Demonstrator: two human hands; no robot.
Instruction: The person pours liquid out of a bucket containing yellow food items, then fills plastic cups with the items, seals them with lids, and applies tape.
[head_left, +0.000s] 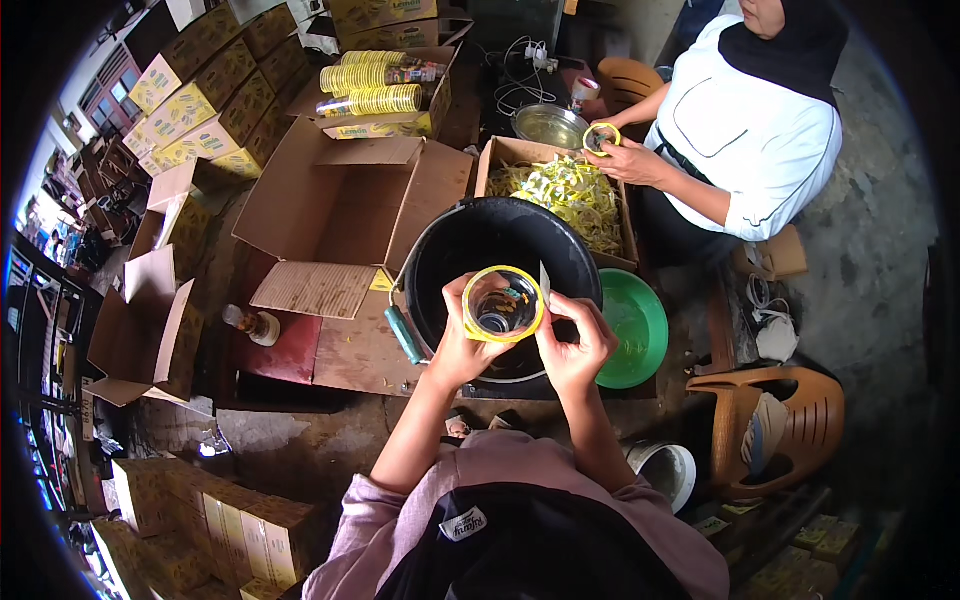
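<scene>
My left hand (459, 352) is wrapped around a clear plastic cup (501, 330) with a yellow rim and printed marks on its wall. The cup's mouth faces up toward me. Between the thumb and fingers of my right hand (576, 341) is a thin, pale flat piece (544, 281), upright beside the rim; whether it is a blade or a strip I cannot tell. Both hands are above a large black bucket (517, 225), whose green-gripped handle (405, 335) hangs at its left. The bucket's bottom is partly hidden by my hands and the cup.
Right of the bucket stands a green basin (636, 330). Behind it, a carton of yellow strips (574, 202) lies near a co-worker's hands (634, 161) holding another cup. An open cardboard box (352, 202), stacked yellow-rimmed cups (375, 81) and a bottle (255, 325) are leftward.
</scene>
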